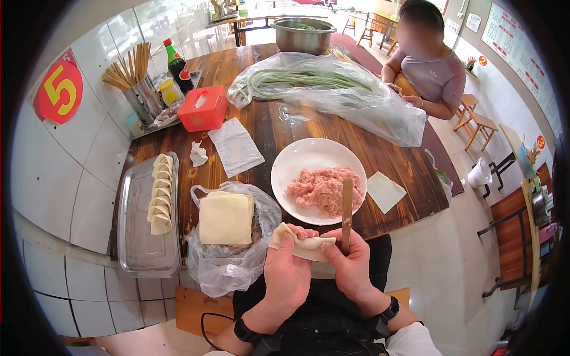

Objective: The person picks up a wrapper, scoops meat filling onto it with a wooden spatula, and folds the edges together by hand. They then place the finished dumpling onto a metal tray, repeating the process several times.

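My left hand (287, 267) and my right hand (351, 264) together pinch a folded dumpling wrapper (298, 244) just in front of the table edge. A wooden stick (347, 209) stands upright in my right hand, its tip over the white plate (291, 163) of pink minced meat (324, 188). To the left, a stack of square wrappers (225, 218) lies in an open plastic bag (228, 267). One loose wrapper (385, 191) lies right of the plate.
A metal tray (139, 237) at the left holds a row of folded dumplings (160, 193). Further back are a red tissue box (203, 108), chopstick holder (138, 89), sauce bottle (177, 66), bagged green beans (320, 83) and a steel bowl (301, 34). Another person (428, 62) sits at the far right.
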`<state>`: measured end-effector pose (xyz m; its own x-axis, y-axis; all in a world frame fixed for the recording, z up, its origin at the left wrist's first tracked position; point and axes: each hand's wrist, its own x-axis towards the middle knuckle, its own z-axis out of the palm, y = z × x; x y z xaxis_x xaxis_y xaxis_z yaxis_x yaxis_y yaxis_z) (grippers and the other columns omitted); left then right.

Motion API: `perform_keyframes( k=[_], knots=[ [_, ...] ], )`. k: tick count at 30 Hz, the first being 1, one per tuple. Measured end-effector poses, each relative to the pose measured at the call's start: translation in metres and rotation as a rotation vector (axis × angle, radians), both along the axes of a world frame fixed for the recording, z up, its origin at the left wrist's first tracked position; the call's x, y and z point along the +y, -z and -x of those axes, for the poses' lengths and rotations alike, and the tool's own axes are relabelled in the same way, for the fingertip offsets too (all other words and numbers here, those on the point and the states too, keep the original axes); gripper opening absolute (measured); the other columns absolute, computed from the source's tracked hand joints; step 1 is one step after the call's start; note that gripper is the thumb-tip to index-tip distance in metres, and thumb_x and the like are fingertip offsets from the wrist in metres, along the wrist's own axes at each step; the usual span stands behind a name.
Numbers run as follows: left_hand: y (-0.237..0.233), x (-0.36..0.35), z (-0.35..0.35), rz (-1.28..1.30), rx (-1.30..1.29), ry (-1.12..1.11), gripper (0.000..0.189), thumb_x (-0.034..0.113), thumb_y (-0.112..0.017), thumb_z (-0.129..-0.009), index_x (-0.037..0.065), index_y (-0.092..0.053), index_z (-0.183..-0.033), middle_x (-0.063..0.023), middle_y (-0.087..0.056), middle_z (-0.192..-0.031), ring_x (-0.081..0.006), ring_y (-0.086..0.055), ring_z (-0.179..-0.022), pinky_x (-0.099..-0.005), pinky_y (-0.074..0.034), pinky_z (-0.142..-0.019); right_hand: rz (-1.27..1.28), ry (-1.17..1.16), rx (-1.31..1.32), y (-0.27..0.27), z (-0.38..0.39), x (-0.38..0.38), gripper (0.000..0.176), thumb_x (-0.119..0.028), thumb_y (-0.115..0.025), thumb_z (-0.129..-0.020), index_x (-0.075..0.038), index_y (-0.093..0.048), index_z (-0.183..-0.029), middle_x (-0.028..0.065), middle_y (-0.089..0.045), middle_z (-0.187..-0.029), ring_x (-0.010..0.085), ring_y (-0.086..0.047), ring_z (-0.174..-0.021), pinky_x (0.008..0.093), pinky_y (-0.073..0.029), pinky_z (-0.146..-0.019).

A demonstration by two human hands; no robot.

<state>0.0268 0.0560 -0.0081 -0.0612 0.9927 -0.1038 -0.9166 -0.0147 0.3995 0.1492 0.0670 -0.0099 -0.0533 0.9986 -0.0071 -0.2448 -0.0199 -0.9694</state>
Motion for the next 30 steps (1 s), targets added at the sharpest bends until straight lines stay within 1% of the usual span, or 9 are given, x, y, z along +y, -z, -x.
perform_keyframes(
  k=[3,5,6,7,8,9,11,20,30],
  knots=[
    [-0.001,-0.001,0.001,0.071,0.193,-0.025,0.016,0.020,-0.045,-0.107,0.007,-0.053,-0.108,-0.0043,-0.057,-0.106,-0.0181,-0.054,-0.106,-0.0380,-0.043,-0.102,-0.146,-0.054,-0.173,-0.001,-0.007,0.012,0.013,-0.004,-0.069,-0.092,0.000,-0.068,-0.105,0.0006,-0.064,-0.086,0.0063,-0.056,-0.075,0.0240,-0.048,-0.067],
    [0.005,0.001,0.004,0.003,0.663,-0.107,0.019,0.021,-0.047,-0.107,0.005,-0.055,-0.105,-0.0036,-0.059,-0.101,-0.0180,-0.057,-0.100,-0.0322,-0.044,-0.093,-0.288,-0.119,-0.370,-0.015,-0.017,0.025,0.012,-0.002,-0.069,-0.090,-0.001,-0.070,-0.102,0.0030,-0.064,-0.085,0.0082,-0.058,-0.074,0.0246,-0.048,-0.066],
    [0.007,0.001,0.008,0.005,0.665,-0.108,0.019,0.021,-0.047,-0.107,0.005,-0.055,-0.105,-0.0036,-0.059,-0.101,-0.0180,-0.057,-0.100,-0.0322,-0.044,-0.093,-0.430,-0.185,-0.567,-0.023,-0.021,0.031,0.011,0.000,-0.070,-0.088,-0.002,-0.071,-0.099,0.0055,-0.063,-0.085,0.0101,-0.059,-0.074,0.0251,-0.048,-0.066],
    [0.008,0.001,0.013,-0.024,0.921,-0.125,0.017,0.018,-0.049,-0.106,0.003,-0.057,-0.103,-0.0060,-0.061,-0.099,-0.0205,-0.059,-0.096,-0.0336,-0.046,-0.089,-0.440,-0.221,-0.636,-0.031,-0.023,0.033,0.010,-0.002,-0.072,-0.083,-0.005,-0.071,-0.092,0.0076,-0.062,-0.082,0.0176,-0.063,-0.069,0.0281,-0.049,-0.061],
    [0.009,0.001,0.015,-0.055,1.176,-0.140,0.015,0.014,-0.052,-0.104,0.002,-0.060,-0.101,-0.0084,-0.063,-0.097,-0.0230,-0.062,-0.093,-0.0350,-0.047,-0.085,-0.439,-0.222,-0.634,-0.038,-0.025,0.035,0.010,-0.002,-0.072,-0.083,-0.005,-0.071,-0.092,0.0076,-0.062,-0.082,0.0176,-0.063,-0.069,0.0281,-0.049,-0.061],
    [0.006,0.001,0.015,-0.053,1.177,-0.140,0.015,0.014,-0.052,-0.104,0.002,-0.060,-0.101,-0.0084,-0.063,-0.097,-0.0230,-0.062,-0.093,-0.0350,-0.047,-0.085,-0.524,-0.250,-0.754,-0.045,-0.027,0.036,0.009,-0.005,-0.074,-0.081,-0.007,-0.070,-0.089,0.0063,-0.062,-0.082,0.0207,-0.064,-0.068,0.0300,-0.050,-0.060],
    [0.000,0.000,0.015,-0.192,1.475,-0.223,0.011,0.007,-0.055,-0.098,0.000,-0.063,-0.102,-0.0126,-0.063,-0.097,-0.0289,-0.063,-0.091,-0.0372,-0.049,-0.080,-0.676,-0.248,-0.924,-0.055,-0.027,0.037,0.012,-0.012,-0.076,-0.077,-0.011,-0.065,-0.082,0.0031,-0.063,-0.081,0.0279,-0.065,-0.065,0.0346,-0.051,-0.055],
    [-0.010,0.002,0.012,-0.378,1.553,-0.319,0.025,-0.002,-0.060,-0.087,0.002,-0.068,-0.111,-0.0137,-0.067,-0.115,-0.0323,-0.063,-0.099,-0.0401,-0.050,-0.086,-0.851,-0.162,-1.147,-0.068,-0.021,0.043,0.014,-0.013,-0.076,-0.077,-0.015,-0.064,-0.085,0.0000,-0.061,-0.082,0.0233,-0.066,-0.064,0.0325,-0.050,-0.053],
    [-0.011,0.005,0.017,-0.372,1.541,-0.224,0.036,-0.004,-0.062,-0.086,0.001,-0.066,-0.122,-0.0167,-0.064,-0.126,-0.0337,-0.062,-0.114,-0.0405,-0.049,-0.096,-0.868,-0.087,-0.906,-0.049,-0.019,0.046,0.014,-0.008,-0.077,-0.074,-0.013,-0.067,-0.082,-0.0011,-0.067,-0.086,0.0234,-0.067,-0.066,0.0312,-0.053,-0.057]
  ],
)
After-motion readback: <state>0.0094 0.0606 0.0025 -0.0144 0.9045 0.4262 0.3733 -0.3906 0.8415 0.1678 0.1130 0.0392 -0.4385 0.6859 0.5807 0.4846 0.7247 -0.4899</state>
